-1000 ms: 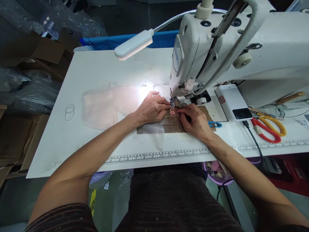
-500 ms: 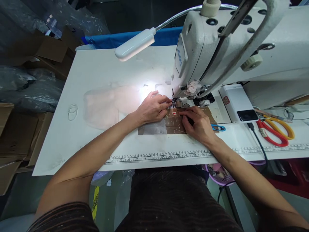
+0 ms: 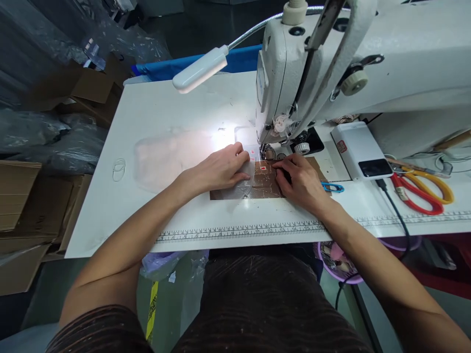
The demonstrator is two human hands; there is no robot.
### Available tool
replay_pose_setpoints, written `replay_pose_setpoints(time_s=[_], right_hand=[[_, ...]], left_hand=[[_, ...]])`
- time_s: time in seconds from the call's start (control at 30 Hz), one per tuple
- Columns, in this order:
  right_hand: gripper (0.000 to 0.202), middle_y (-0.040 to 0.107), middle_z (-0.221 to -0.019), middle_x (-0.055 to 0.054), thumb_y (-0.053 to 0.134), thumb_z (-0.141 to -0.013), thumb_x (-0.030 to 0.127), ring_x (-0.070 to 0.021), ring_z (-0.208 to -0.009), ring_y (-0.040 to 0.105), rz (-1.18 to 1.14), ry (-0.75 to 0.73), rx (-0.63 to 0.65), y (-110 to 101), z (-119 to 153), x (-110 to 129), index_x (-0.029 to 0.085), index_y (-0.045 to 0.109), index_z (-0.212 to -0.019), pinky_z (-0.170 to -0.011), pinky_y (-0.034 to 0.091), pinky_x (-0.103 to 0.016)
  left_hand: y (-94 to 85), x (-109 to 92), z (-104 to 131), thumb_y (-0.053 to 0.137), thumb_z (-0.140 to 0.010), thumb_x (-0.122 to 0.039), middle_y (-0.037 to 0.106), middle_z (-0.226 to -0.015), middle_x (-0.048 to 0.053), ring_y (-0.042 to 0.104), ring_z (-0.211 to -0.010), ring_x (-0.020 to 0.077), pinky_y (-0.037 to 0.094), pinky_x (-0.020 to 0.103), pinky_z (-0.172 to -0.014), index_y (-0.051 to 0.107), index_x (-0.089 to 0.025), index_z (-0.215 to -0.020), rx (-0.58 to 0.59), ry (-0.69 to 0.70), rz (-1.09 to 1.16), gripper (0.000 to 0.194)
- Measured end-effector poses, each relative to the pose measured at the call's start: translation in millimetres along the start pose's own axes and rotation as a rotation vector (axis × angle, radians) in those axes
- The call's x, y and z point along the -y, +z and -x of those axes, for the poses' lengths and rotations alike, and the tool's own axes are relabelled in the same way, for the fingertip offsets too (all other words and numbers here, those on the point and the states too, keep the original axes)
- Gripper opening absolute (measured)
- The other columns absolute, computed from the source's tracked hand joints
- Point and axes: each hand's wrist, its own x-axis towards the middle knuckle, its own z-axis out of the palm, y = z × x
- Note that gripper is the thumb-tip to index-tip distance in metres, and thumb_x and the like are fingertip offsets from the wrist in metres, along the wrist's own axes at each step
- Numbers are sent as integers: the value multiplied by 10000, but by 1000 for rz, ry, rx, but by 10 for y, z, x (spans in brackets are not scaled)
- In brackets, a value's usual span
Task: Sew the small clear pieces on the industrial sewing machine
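Observation:
A brown sheet (image 3: 267, 189) with a small red-and-white mark lies under the needle end of a white sewing machine (image 3: 279, 93). A clear plastic piece (image 3: 239, 190) overlaps its left part. My left hand (image 3: 228, 169) rests on the clear piece, left of the presser foot (image 3: 262, 151), thumb apart from the fingers. Bent over the brown sheet just right of the red mark, my right hand (image 3: 300, 179) holds it by the fingertips near the presser foot. Some of its fingers are hidden. A blue thread snipper (image 3: 333, 188) lies by my right wrist.
A lamp (image 3: 200, 70) hangs over the white table (image 3: 110, 211). To the right are a white box with a dark display (image 3: 360, 149), a cable, and red and yellow scissors (image 3: 419, 193). A measuring scale (image 3: 235, 232) runs along the front edge. Cardboard boxes (image 3: 33, 196) stand left.
My left hand has drawn back left from the presser foot, and its fingers have loosened. My right hand stays on the brown sheet. The camera view has shifted a little.

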Motion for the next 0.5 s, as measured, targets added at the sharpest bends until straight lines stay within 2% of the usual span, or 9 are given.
replay_pose_setpoints(time_s=[0.13, 0.23, 0.3, 0.37, 0.5], right_hand=[[250, 638, -956, -142, 503, -908, 186, -279, -906, 624, -38, -5, 3, -29, -14, -2, 134, 731, -996, -797, 522, -425], [245, 650, -945, -131, 509, -909, 189, -267, -897, 634, -93, -8, -5, -69, -46, 26, 144, 733, -997, -794, 519, -409], [248, 655, -917, -116, 509, -913, 196, -253, -884, 631, -140, -28, 18, -111, -86, 50, 152, 728, -1019, -784, 516, -389], [256, 653, -870, -92, 517, -915, 214, -226, -817, 622, -201, -64, 92, -157, -144, 63, 153, 715, -1067, -743, 509, -361], [325, 638, -835, -56, 566, -878, 225, -173, -689, 572, -291, -158, 331, -205, -290, 52, 137, 664, -1175, -652, 464, -311]], left_hand=[[87, 34, -19, 537, -973, -323, 598, -1088, 113, 587, -918, 210, 493, 317, -750, 590, -147, -1094, -125, 119, 136, 220], [223, 25, 9, 627, -938, -412, 629, -1094, 102, 615, -985, 215, 531, 335, -828, 619, -166, -1126, -222, 252, 293, 310], [332, 6, 16, 662, -920, -398, 647, -1093, 103, 630, -1003, 216, 547, 347, -852, 640, -164, -1103, -287, 276, 341, 298], [422, -23, 12, 590, -964, -305, 665, -1040, 107, 650, -946, 200, 559, 336, -808, 652, -145, -1022, -354, 258, 334, 181], [498, -101, 12, 469, -975, -170, 688, -876, 76, 655, -747, 155, 528, 281, -626, 593, -141, -930, -456, 179, 312, 135]])
